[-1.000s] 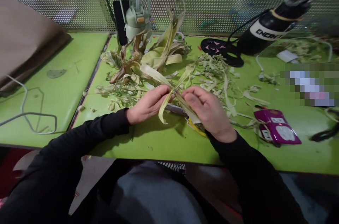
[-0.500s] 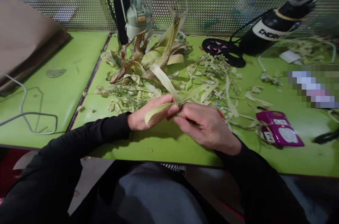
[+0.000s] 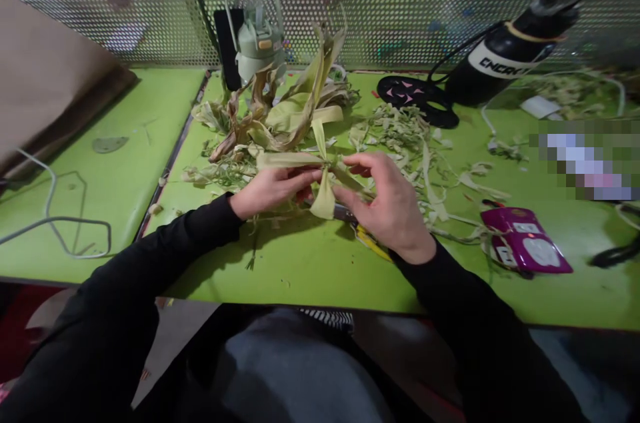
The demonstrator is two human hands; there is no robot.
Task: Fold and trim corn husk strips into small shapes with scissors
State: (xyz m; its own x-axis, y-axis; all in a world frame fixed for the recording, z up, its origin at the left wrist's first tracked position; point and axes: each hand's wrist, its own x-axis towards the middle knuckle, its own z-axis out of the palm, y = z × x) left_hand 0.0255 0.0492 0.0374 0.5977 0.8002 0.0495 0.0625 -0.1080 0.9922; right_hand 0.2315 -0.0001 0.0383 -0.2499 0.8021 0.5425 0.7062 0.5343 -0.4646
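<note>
My left hand [image 3: 273, 191] pinches a tied piece of corn husk [image 3: 323, 200] at its middle, where pale green strips spread out in several directions. My right hand [image 3: 393, 206] is at the right side of the same piece, its thumb and fingers around a strip that points toward the palm. Under the hands lies a tool with yellow handles [image 3: 371, 240] and a grey metal part, mostly covered. Beyond the hands a heap of dried corn husks [image 3: 300, 110] rises from the green table [image 3: 280, 276].
Husk scraps [image 3: 400, 123] litter the table. A pale green bottle [image 3: 257, 43] and a dark phone [image 3: 227, 53] stand by the perforated screen [image 3: 165, 16]. To the right are a black bottle [image 3: 493, 63] and a purple device [image 3: 527, 243]. Brown paper [image 3: 50, 70] lies at left.
Both hands have moved slightly away from me and apart. The husk strips have turned and spread into a cross shape. The yellow-handled tool now shows beneath the right hand.
</note>
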